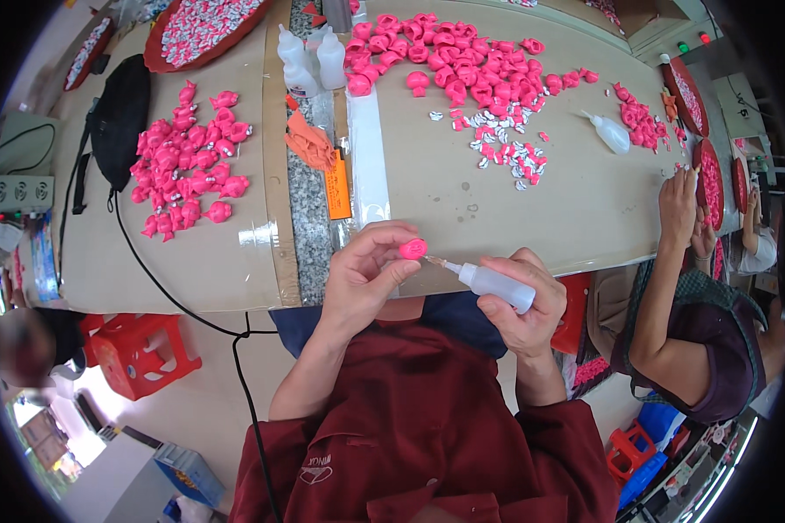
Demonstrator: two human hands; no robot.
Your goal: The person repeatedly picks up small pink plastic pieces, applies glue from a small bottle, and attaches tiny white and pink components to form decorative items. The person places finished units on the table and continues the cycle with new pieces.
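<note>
My left hand (pixel 365 273) pinches a small pink plastic piece (pixel 412 249) between thumb and fingers, just off the table's near edge. My right hand (pixel 525 307) grips a small clear squeeze bottle (pixel 494 284), its thin nozzle pointing left and almost touching the pink piece. Both sleeves are dark red.
The beige table (pixel 436 200) carries a large pile of pink pieces (pixel 462 61), small pink-and-white bits (pixel 506 152), another pink pile (pixel 187 166) at left, white bottles (pixel 314 57), a black bag (pixel 122 118). A co-worker's hand (pixel 677 209) works at right. A red stool (pixel 139 353) stands below left.
</note>
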